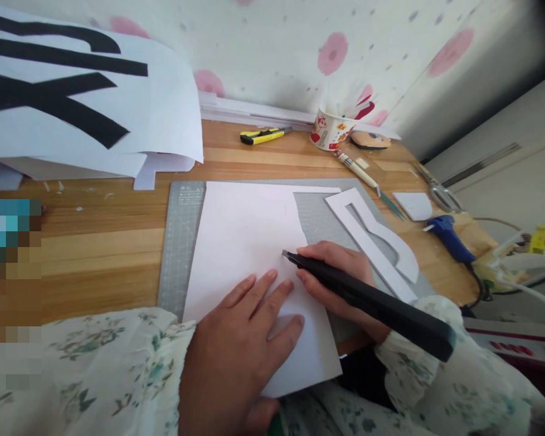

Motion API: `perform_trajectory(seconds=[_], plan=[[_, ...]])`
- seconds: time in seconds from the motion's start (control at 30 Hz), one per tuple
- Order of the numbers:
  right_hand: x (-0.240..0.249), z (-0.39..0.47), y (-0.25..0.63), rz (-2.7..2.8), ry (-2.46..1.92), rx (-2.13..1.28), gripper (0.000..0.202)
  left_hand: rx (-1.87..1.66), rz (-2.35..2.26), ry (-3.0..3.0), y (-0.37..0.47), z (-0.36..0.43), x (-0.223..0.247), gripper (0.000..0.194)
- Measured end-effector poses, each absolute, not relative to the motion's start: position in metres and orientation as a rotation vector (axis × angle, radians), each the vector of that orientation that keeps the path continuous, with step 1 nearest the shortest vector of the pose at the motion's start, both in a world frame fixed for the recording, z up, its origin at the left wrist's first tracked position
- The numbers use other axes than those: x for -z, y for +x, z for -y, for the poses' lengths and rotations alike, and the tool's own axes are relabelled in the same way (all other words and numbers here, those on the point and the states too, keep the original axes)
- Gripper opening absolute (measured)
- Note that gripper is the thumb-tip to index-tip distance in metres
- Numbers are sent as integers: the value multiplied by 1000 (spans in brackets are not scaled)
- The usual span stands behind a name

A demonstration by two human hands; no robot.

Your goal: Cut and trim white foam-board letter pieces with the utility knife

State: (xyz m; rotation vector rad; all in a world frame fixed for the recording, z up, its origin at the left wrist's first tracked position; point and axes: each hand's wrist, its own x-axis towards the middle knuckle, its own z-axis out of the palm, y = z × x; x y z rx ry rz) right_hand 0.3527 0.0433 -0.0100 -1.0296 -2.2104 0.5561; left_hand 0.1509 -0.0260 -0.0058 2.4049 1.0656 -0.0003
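A white foam-like board (245, 230) lies on a grey cutting mat (172, 260). My left hand (243, 339) rests flat on the board, fingers spread and stretched out. In my right hand (340, 272) is a black utility knife (372, 300), held like a pen with its short tip over the board, just ahead of my left fingers. Whether the tip touches the surface I cannot tell. A faint line shows on the upper part of the board. To the right, a white cut-out shape (354, 242) with an open middle lies across the mat.
Along the back are a yellow cutter (263, 136), a paper cup (329, 130) of tools and a computer mouse (370, 140). A pen-shaped knife (358, 169), scissors (440, 192) and a blue glue gun (452, 239) with cables lie right. Large printed paper (172, 115) stands left.
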Motion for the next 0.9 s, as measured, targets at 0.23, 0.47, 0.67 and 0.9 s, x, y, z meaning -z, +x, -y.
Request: perform_trajectory(seconds=[0.23,0.47,0.67,0.9], plan=[[12,-40,358,2199,-1004,-561,25,-14,-1081,2415,150,26,8,80],[12,-36,364,2215,-1032,-548,25,-21,-1075,2444,149,27,9,82],[9,-32,370,2239,-1014,-546,26,-38,-1083,2462,149,26,9,80],[8,-28,373,2247,-1008,-548,25,-29,-1096,2492,149,27,9,82]])
